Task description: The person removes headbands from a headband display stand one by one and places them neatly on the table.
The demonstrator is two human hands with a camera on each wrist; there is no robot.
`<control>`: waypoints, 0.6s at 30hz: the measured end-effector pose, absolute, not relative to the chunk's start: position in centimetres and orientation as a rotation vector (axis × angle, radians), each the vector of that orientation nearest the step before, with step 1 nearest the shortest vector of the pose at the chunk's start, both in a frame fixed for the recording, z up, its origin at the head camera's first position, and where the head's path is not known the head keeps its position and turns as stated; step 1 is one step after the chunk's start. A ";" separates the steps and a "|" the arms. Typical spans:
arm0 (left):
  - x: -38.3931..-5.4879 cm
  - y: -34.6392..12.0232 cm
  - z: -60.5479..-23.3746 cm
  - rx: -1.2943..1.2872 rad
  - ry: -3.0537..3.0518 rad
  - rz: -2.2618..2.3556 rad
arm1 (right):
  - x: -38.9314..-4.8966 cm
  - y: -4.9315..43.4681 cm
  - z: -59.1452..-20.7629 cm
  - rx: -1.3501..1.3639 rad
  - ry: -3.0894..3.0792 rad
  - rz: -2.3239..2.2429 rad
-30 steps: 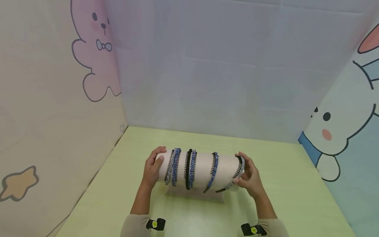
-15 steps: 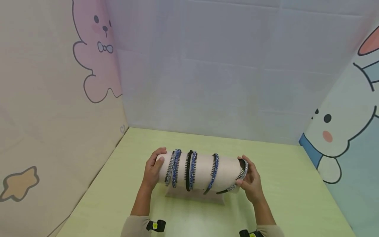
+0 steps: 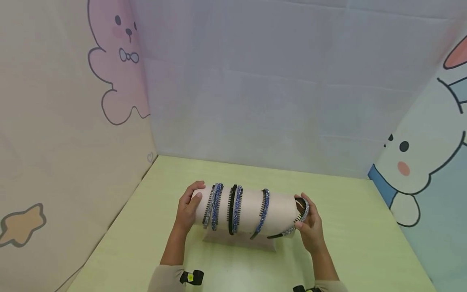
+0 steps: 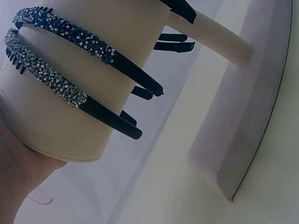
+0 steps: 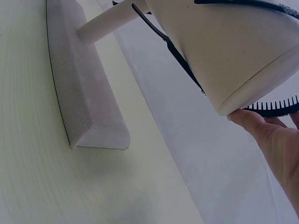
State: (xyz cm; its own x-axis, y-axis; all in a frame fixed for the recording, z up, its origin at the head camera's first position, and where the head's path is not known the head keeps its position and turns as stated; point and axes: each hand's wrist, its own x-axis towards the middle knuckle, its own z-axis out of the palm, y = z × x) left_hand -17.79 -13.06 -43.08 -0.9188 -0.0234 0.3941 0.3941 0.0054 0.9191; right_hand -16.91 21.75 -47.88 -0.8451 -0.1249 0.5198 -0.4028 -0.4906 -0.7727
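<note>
A padded cream display cylinder (image 3: 282, 209) lies across a low base (image 3: 238, 240), joined to it by a short post (image 4: 215, 39). My left hand (image 3: 187, 207) grips the cylinder's left end. With my right hand (image 3: 313, 229) I hold a silver rhinestone headband (image 3: 306, 210) by its curve, tilted and partly past the right end; its comb teeth show in the right wrist view. Still around the cylinder are a silver headband (image 4: 51, 74) and a blue one (image 4: 77, 37) at left, a black one (image 3: 231, 209) beside a blue one (image 3: 238, 209), and a lone blue headband (image 3: 263, 213).
The stand rests on a pale yellow-green table (image 3: 365, 235). A plain whitish sheet (image 3: 255, 101) rises behind it. Side walls carry a printed pink bear (image 3: 122, 81) at left and a white rabbit (image 3: 416, 162) at right.
My right hand has moved a little to the right with the silver headband, which now reaches farther past the cylinder's end. The left hand stays on the left end.
</note>
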 end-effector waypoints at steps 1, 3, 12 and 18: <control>-17.8 -13.1 -43.1 -0.383 -1.991 -1.989 | -16.8 21.7 -47.9 0.785 -1.488 2.442; -17.8 -13.1 -43.1 -0.382 -1.995 -1.988 | -16.7 21.6 -47.9 0.766 -1.496 2.427; -17.7 -13.1 -43.2 -0.374 -2.003 -2.002 | -16.3 21.3 -48.6 0.655 -1.401 2.445; -17.6 -13.0 -43.2 -0.368 -1.982 -2.011 | -15.9 21.2 -49.1 0.597 -1.363 2.482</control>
State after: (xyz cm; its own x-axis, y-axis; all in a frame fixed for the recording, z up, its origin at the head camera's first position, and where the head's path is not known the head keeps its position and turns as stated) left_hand -17.59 -13.03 -43.17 -0.9243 -0.0287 0.3806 0.3810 -0.0089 0.9245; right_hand -15.94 21.20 -49.10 -0.8857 0.0194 0.4639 -0.4019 -0.5325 -0.7449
